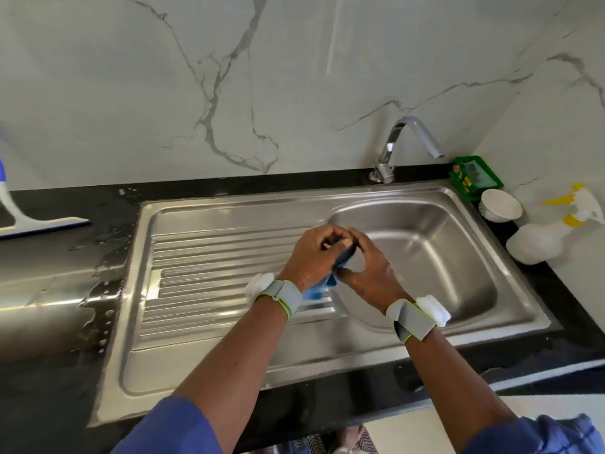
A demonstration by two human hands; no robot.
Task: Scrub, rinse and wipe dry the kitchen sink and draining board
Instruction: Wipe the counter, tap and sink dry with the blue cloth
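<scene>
Far left of our hands a blue-and-white plastic squeegee (42,221), beneath our left hand (311,253) the ribbed stainless steel draining board (203,257), our 2 hands, left and right hand (373,276), both clutching a bunched blue cloth (343,258), just right of them the stainless steel sink bowl (442,257), further right a white plastic spray bottle (540,240).

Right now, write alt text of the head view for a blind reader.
The left hand and right hand grip a bunched blue cloth over a steel sink, where its draining board meets the basin. A tap stands behind; spray bottle and bowl at right, squeegee at left.
</scene>
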